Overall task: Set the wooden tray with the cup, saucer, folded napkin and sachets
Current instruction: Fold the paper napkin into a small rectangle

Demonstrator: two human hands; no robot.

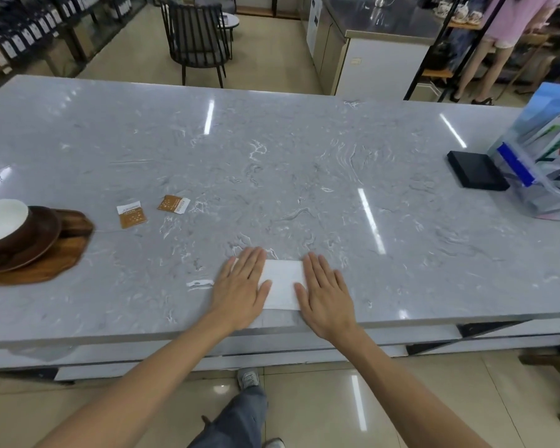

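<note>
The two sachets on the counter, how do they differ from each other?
The left sachet has its white band at the far end, while the right sachet has its white band on the right side. The left sachet lies closer to the wooden tray; the right sachet sits slightly farther back. They are turned at different angles. Both are small, flat, orange-brown packets lying apart on the marble counter, not yet on the tray.

Bright, even light from overhead throws long white streaks of glare across the glossy table [272, 163] and smaller ones onto the floor [356, 402]. Shadows are faint and soft. The wide lens bows the table's edges, the tray [46, 263] at the left margin is smeared with blur, and the far room is soft.
</note>
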